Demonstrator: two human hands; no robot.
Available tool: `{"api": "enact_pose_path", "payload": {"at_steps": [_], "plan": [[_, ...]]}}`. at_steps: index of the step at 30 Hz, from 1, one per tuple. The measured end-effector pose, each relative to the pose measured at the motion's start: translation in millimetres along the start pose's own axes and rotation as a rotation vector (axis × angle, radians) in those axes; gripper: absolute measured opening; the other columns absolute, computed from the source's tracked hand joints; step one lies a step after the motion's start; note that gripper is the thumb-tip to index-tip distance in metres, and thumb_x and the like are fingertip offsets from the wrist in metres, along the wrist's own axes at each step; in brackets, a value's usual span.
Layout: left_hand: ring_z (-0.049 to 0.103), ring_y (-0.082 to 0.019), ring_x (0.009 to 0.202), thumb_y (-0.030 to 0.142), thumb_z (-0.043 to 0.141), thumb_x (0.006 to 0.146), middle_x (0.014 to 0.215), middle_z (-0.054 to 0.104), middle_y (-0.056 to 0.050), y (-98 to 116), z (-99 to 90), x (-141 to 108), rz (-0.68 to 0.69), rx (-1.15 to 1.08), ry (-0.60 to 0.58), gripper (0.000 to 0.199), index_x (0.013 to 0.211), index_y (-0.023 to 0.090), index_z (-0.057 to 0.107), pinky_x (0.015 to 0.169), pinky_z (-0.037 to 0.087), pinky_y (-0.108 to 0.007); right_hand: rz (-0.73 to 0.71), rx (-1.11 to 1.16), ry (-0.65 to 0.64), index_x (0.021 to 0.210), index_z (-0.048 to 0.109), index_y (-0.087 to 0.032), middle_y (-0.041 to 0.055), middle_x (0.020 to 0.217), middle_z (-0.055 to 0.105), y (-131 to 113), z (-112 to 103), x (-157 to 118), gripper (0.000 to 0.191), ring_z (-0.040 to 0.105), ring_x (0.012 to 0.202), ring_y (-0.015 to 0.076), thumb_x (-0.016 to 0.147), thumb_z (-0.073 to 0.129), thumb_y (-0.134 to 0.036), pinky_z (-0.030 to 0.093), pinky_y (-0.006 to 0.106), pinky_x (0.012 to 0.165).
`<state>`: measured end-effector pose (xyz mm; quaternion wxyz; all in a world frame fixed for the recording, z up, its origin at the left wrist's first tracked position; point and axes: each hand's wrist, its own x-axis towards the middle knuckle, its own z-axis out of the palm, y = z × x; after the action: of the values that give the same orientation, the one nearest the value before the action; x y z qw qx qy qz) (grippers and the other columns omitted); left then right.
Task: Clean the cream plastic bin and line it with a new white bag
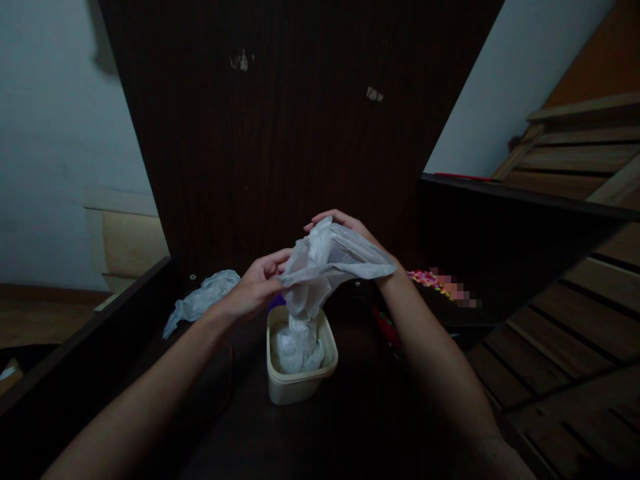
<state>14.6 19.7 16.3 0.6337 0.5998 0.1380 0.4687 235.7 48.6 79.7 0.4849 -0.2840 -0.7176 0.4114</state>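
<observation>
A thin white plastic bag hangs between my hands, its lower part bunched and trailing into a cream-coloured plastic tub. My left hand pinches the bag's left edge with curled fingers. On the far side, my right hand is at the bag's top; the film covers part of it, and its visible fingers are bent over the bag. More crumpled white plastic fills the tub's inside. The tub stands upright on the dark wooden surface, below both hands. Something purple shows just behind the tub's rim.
Another crumpled plastic bag lies to the left, near a raised dark edge. A tall dark wooden panel rises behind. Colourful patterned items sit at right by a dark box-like side. Wooden slats stand farther right.
</observation>
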Motion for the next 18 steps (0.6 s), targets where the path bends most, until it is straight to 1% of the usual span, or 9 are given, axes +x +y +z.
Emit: {"api": "enact_pose_path", "payload": {"at_steps": [3,6,8,9,11,13,15,16,18], "plan": [[0.050,-0.008,0.051,0.029,0.087,0.062,0.060,0.059,0.006,16,3.0,7,0.084,0.093,0.123,0.031,0.073,0.017,0.061,0.050,0.040,-0.018,-0.017,-0.161,0.272,0.095,0.064,-0.021,0.0029,0.100,0.070,0,-10,1,0.031,0.067,0.095,0.0185,0.067,0.077,-0.022,0.054,0.034,0.090],[0.042,-0.007,0.050,0.029,0.083,0.063,0.057,0.052,0.008,26,2.8,12,0.232,0.209,0.318,0.032,0.065,0.019,0.053,0.048,0.035,-0.018,-0.117,-0.243,0.565,0.090,0.059,-0.023,0.0022,0.097,0.066,-19,-11,-12,0.017,0.065,0.089,0.0176,0.074,0.063,-0.021,0.054,0.033,0.081],[0.042,-0.008,0.052,0.032,0.080,0.068,0.059,0.050,0.007,29,2.7,14,0.305,0.271,0.405,0.033,0.062,0.019,0.050,0.049,0.035,-0.019,-0.285,-0.359,0.651,0.087,0.058,-0.024,0.0020,0.093,0.064,-39,-3,-25,0.010,0.064,0.091,0.0182,0.077,0.060,-0.021,0.053,0.032,0.081],[0.043,-0.009,0.053,0.032,0.079,0.070,0.060,0.049,0.006,30,3.3,15,0.345,0.292,0.434,0.034,0.061,0.019,0.049,0.050,0.036,-0.020,-0.370,-0.431,0.643,0.086,0.059,-0.024,0.0023,0.091,0.064,-49,4,-33,0.008,0.063,0.092,0.0191,0.079,0.061,-0.021,0.053,0.033,0.084],[0.048,-0.010,0.061,0.030,0.077,0.073,0.066,0.051,0.004,33,6.3,17,0.453,0.342,0.482,0.037,0.057,0.019,0.045,0.056,0.041,-0.021,-0.412,-0.533,0.492,0.089,0.060,-0.024,0.0029,0.091,0.064,-63,19,-46,0.004,0.063,0.092,0.0199,0.086,0.063,-0.025,0.052,0.034,0.085],[0.057,-0.014,0.076,0.028,0.077,0.076,0.078,0.057,0.000,36,12.0,18,0.575,0.439,0.546,0.040,0.054,0.019,0.044,0.066,0.047,-0.024,-0.356,-0.621,0.163,0.100,0.063,-0.022,0.0042,0.100,0.067,-67,33,-54,0.016,0.064,0.095,0.0207,0.087,0.068,-0.030,0.052,0.035,0.087],[0.061,-0.020,0.097,0.025,0.078,0.079,0.096,0.064,-0.004,41,18.6,17,0.676,0.552,0.597,0.041,0.053,0.019,0.046,0.078,0.052,-0.029,-0.272,-0.723,-0.119,0.112,0.061,-0.020,0.0067,0.109,0.068,-59,43,-57,0.039,0.064,0.098,0.0227,0.081,0.078,-0.035,0.052,0.037,0.090],[0.061,-0.022,0.106,0.025,0.078,0.080,0.106,0.065,-0.005,44,21.5,16,0.715,0.596,0.602,0.041,0.053,0.019,0.048,0.084,0.053,-0.031,-0.242,-0.771,-0.201,0.114,0.060,-0.019,0.0081,0.111,0.068,-52,45,-56,0.046,0.063,0.099,0.0239,0.078,0.082,-0.037,0.051,0.038,0.090],[0.059,-0.025,0.118,0.024,0.079,0.080,0.119,0.066,-0.005,49,24.8,13,0.761,0.636,0.556,0.041,0.053,0.019,0.048,0.090,0.053,-0.034,-0.215,-0.809,-0.263,0.105,0.061,-0.017,0.0088,0.105,0.067,-36,47,-52,0.037,0.063,0.095,0.0238,0.080,0.079,-0.037,0.051,0.038,0.088]]}}
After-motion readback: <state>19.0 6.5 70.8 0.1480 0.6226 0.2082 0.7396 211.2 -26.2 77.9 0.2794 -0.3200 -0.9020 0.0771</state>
